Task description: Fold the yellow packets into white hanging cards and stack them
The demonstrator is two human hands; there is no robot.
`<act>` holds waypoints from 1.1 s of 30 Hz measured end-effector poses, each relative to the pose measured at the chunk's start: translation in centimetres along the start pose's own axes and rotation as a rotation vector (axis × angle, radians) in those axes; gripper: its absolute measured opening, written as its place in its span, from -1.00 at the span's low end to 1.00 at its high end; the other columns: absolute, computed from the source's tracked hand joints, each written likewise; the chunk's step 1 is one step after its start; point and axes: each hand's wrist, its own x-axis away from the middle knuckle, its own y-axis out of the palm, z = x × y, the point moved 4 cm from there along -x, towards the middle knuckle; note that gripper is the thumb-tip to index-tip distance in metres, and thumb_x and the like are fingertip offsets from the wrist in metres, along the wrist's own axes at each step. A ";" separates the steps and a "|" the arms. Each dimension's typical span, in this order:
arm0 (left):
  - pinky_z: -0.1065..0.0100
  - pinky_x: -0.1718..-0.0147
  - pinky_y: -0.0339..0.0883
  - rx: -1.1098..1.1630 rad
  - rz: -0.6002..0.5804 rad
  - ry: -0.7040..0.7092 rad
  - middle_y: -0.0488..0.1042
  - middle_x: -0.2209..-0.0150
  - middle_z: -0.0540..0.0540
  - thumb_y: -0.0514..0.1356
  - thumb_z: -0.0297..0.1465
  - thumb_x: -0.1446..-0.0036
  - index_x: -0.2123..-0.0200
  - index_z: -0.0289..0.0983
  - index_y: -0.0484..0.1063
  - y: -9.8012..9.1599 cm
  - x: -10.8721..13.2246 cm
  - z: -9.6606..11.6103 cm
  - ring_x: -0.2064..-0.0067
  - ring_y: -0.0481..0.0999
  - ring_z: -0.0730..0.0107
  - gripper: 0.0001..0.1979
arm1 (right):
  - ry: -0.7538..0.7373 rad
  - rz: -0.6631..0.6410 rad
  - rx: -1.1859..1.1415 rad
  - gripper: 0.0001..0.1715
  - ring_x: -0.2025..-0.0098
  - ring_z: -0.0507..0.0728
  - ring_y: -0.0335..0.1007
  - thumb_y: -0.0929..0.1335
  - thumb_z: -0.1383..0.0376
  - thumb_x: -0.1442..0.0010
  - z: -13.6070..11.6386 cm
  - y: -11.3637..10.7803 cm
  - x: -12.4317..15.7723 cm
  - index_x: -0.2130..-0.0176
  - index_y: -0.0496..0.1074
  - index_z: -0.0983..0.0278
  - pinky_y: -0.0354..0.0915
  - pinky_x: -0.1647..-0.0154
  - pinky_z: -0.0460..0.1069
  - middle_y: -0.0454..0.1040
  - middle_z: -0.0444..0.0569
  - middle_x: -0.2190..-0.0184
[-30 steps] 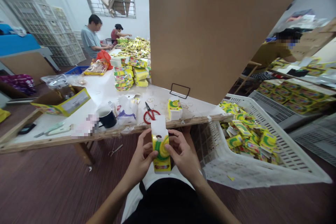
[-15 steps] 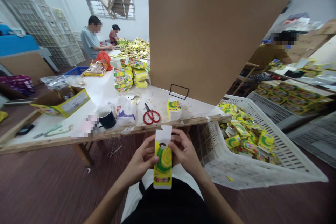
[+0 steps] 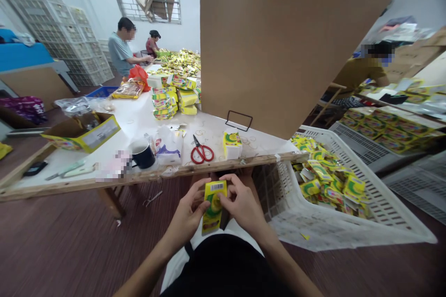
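Note:
A small yellow and green printed carton [image 3: 213, 211] is held between my hands above my lap, just below the table's front edge. A barcode shows on its top end. My left hand [image 3: 190, 209] grips its left side, thumb on the front face. From the right, my right hand [image 3: 240, 202] has its thumb on the front near the top, with fingers behind. On the table beyond them stands a short stack of similar yellow and white cartons [image 3: 232, 146]. Red-handled scissors [image 3: 201, 151] lie just left of that stack.
A white crate [image 3: 390, 209] full of yellow cartons stands at my right. A large brown cardboard sheet [image 3: 278, 55] rises from the table. A dark mug [image 3: 142, 154], a tissue pack [image 3: 169, 146] and an open yellow box [image 3: 87, 137] are leftward. Other people work farther off.
The carton's white top flap no longer shows; a yellow end with a barcode is there instead. The carton has tilted, and my right hand has shifted slightly at its top.

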 end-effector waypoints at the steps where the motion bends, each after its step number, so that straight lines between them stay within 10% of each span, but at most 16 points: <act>1: 0.25 0.05 0.34 0.009 0.004 -0.002 0.47 0.01 -0.23 0.20 -0.43 -0.11 -0.10 -0.22 0.23 0.0 0.0 0.0 -0.02 0.45 0.13 -0.53 | 0.006 0.000 0.011 -0.65 0.59 0.00 0.18 0.31 0.35 -0.06 -0.1 0.1 0.0 0.10 0.29 0.29 0.11 0.52 -0.13 0.21 -0.28 0.67; 26: 0.26 0.10 0.37 -0.018 0.038 0.007 0.52 0.08 -0.20 0.23 -0.45 -0.06 -0.07 -0.24 0.29 0.1 -0.1 0.0 0.05 0.51 0.13 -0.53 | 0.040 0.125 0.170 -0.61 0.61 0.03 0.26 0.35 0.32 0.00 1.5 1.5 0.0 0.12 0.26 0.22 0.04 0.54 -0.12 0.32 -0.26 0.64; 33: 0.24 0.20 0.40 0.043 0.020 -0.016 0.55 0.17 -0.21 0.27 -0.42 -0.04 -0.05 -0.25 0.24 -0.5 0.0 0.2 0.17 0.55 0.13 -0.51 | -0.113 -0.010 -0.201 -0.65 0.41 0.03 0.34 0.30 0.23 -0.15 1.5 0.1 -0.1 0.05 0.39 0.26 0.25 0.40 -0.10 0.47 -0.08 0.35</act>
